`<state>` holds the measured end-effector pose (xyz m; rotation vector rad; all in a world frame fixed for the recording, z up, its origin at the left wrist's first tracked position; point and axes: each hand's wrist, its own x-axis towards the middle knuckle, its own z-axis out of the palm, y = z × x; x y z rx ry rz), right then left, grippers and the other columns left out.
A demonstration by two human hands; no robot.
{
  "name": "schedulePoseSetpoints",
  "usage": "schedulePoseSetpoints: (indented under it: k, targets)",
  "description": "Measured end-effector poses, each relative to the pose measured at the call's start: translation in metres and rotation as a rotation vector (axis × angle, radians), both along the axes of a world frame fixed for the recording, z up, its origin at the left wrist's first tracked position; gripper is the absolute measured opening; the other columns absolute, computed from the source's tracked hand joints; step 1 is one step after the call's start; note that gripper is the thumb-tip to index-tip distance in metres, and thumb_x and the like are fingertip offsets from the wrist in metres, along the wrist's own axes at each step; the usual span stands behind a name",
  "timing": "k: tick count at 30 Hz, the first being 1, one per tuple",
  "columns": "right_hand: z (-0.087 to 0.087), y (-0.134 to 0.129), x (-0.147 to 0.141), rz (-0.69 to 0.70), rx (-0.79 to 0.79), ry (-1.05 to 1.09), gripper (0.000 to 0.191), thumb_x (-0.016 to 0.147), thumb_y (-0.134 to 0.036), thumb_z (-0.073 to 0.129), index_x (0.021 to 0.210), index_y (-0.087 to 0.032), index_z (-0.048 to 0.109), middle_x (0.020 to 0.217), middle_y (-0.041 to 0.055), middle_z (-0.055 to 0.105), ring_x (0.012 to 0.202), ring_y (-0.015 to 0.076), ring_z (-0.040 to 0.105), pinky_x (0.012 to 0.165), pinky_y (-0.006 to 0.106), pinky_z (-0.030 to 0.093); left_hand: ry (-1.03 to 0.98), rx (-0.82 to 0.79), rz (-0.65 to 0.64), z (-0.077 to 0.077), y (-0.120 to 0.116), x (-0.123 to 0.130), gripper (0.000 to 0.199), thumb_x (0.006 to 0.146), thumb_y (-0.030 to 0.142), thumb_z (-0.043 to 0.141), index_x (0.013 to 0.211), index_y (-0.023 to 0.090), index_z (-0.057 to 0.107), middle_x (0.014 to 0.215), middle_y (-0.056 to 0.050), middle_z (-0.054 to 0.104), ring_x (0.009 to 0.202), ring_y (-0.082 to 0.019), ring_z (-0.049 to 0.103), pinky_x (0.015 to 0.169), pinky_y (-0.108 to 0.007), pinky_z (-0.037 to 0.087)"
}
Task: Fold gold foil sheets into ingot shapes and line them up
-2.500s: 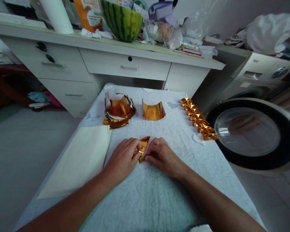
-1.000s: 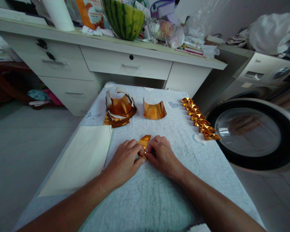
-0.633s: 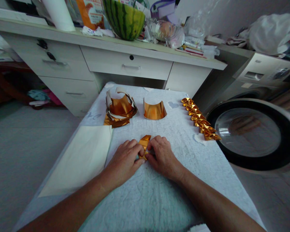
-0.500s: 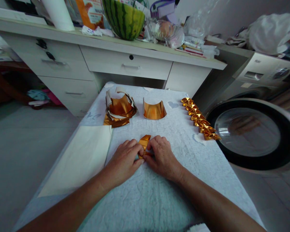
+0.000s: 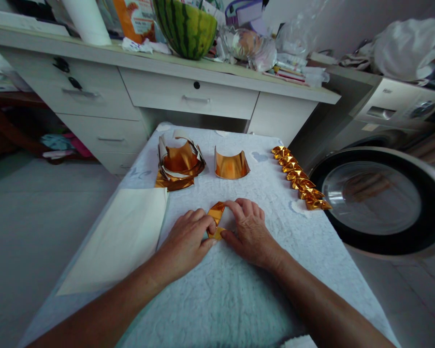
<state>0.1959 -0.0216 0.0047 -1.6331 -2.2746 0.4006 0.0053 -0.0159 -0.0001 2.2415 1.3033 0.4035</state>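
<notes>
A small folded piece of gold foil paper point(image 5: 216, 211) is between my hands at the middle of the cloth-covered table. My left hand point(image 5: 188, 234) is closed on its left side, thumb below and curled forefinger on top. My right hand point(image 5: 250, 232) is at its right side, forefinger tip at the upper end and thumb at the lower end, the two set apart around it. Beyond my hands stands a curved gold sheet point(image 5: 232, 166). To its left is a curled stack of gold sheets with pale backs point(image 5: 181, 159). Folded gold foil pieces point(image 5: 299, 181) form a row at the right.
A cream paper sheet point(image 5: 119, 237) lies along the table's left side. Behind the table runs a white drawer desk point(image 5: 188, 96) carrying half a watermelon point(image 5: 186, 29) and plastic bags. At the right, a washing machine's round door point(image 5: 377, 200) hangs open close to the table edge.
My right hand has shifted slightly right, and its forefinger and thumb have spread apart. The lower end of the foil paper shows more now. My left hand has stayed in place.
</notes>
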Motion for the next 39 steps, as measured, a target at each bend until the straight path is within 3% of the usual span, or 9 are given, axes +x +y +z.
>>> schedulePoseSetpoints:
  k: [7, 11, 14, 19, 22, 27, 32, 37, 39]
  targets:
    - [-0.001, 0.008, 0.015, 0.004, -0.056, -0.013, 0.071, 0.078, -0.033, 0.068, 0.143, -0.026, 0.039, 0.136, 0.0131, 0.044, 0.124, 0.0322, 0.039, 0.103, 0.051, 0.032, -0.007, 0.005, 0.0, 0.001, -0.002, -0.001, 0.009, 0.08, 0.014, 0.06, 0.083, 0.021, 0.056, 0.093, -0.001, 0.056, 0.093, -0.022, 0.051, 0.081, -0.036, 0.038]
    - [0.003, 0.013, 0.023, 0.003, -0.061, 0.0, 0.064, 0.077, -0.025, 0.065, 0.138, -0.019, 0.045, 0.133, 0.0144, 0.048, 0.121, 0.0319, 0.041, 0.102, 0.051, 0.033, -0.007, 0.009, -0.003, -0.002, -0.002, -0.001, 0.006, 0.081, 0.016, 0.059, 0.083, 0.021, 0.056, 0.093, -0.001, 0.057, 0.093, -0.022, 0.051, 0.082, -0.036, 0.039]
    - [0.004, 0.018, 0.025, 0.08, -0.012, 0.091, 0.055, 0.078, -0.018, 0.059, 0.132, -0.016, 0.049, 0.132, 0.0141, 0.05, 0.121, 0.0297, 0.041, 0.103, 0.049, 0.033, 0.003, 0.008, -0.003, -0.002, -0.002, 0.0, 0.004, 0.082, 0.018, 0.059, 0.084, 0.022, 0.057, 0.093, -0.002, 0.057, 0.094, -0.022, 0.051, 0.082, -0.037, 0.039]
    - [-0.001, 0.023, 0.016, 0.191, 0.018, 0.206, 0.061, 0.079, -0.009, 0.05, 0.14, -0.014, 0.041, 0.137, 0.0133, 0.051, 0.125, 0.0272, 0.038, 0.107, 0.049, 0.027, 0.0, 0.014, -0.024, -0.001, -0.002, -0.001, 0.004, 0.082, 0.018, 0.058, 0.084, 0.022, 0.057, 0.093, -0.002, 0.056, 0.094, -0.022, 0.051, 0.082, -0.037, 0.039]
    - [-0.001, 0.024, 0.012, 0.222, 0.002, 0.217, 0.054, 0.082, -0.008, 0.047, 0.135, -0.015, 0.047, 0.132, 0.011, 0.056, 0.121, 0.0258, 0.041, 0.106, 0.047, 0.028, -0.007, 0.016, -0.041, -0.001, -0.001, -0.002, 0.004, 0.083, 0.017, 0.058, 0.084, 0.021, 0.057, 0.093, -0.002, 0.056, 0.094, -0.022, 0.051, 0.082, -0.037, 0.039]
    - [0.001, 0.024, 0.01, 0.188, 0.014, 0.209, 0.031, 0.093, -0.013, 0.042, 0.116, -0.019, 0.061, 0.108, 0.0071, 0.065, 0.102, 0.0215, 0.051, 0.095, 0.041, 0.034, -0.071, 0.044, -0.072, -0.001, -0.002, -0.005, 0.009, 0.085, 0.013, 0.052, 0.086, 0.022, 0.056, 0.094, -0.002, 0.055, 0.094, -0.021, 0.051, 0.084, -0.037, 0.041]
    - [0.001, 0.028, 0.009, 0.095, -0.032, 0.141, 0.024, 0.094, -0.013, 0.045, 0.085, -0.019, 0.066, 0.09, 0.0042, 0.064, 0.09, 0.018, 0.053, 0.088, 0.035, 0.035, -0.105, 0.122, -0.028, -0.001, -0.002, -0.006, 0.017, 0.083, 0.006, 0.048, 0.086, 0.021, 0.054, 0.097, -0.003, 0.053, 0.094, -0.02, 0.05, 0.085, -0.038, 0.043]
    - [-0.002, 0.026, 0.01, -0.007, -0.039, 0.075, 0.005, 0.086, -0.019, 0.062, 0.089, -0.019, 0.066, 0.096, 0.0052, 0.062, 0.093, 0.0199, 0.051, 0.084, 0.033, 0.035, -0.037, 0.166, 0.042, -0.002, 0.001, -0.007, 0.016, 0.084, 0.007, 0.05, 0.088, 0.021, 0.055, 0.096, -0.003, 0.054, 0.093, -0.021, 0.051, 0.085, -0.04, 0.043]
    - [-0.002, 0.023, 0.008, -0.032, -0.04, 0.023, 0.009, 0.086, -0.022, 0.064, 0.094, -0.019, 0.065, 0.098, 0.0061, 0.062, 0.092, 0.0206, 0.051, 0.083, 0.034, 0.035, -0.011, 0.155, 0.048, -0.001, 0.001, -0.006, 0.015, 0.085, 0.008, 0.049, 0.088, 0.021, 0.056, 0.095, -0.003, 0.055, 0.092, -0.021, 0.052, 0.084, -0.039, 0.044]
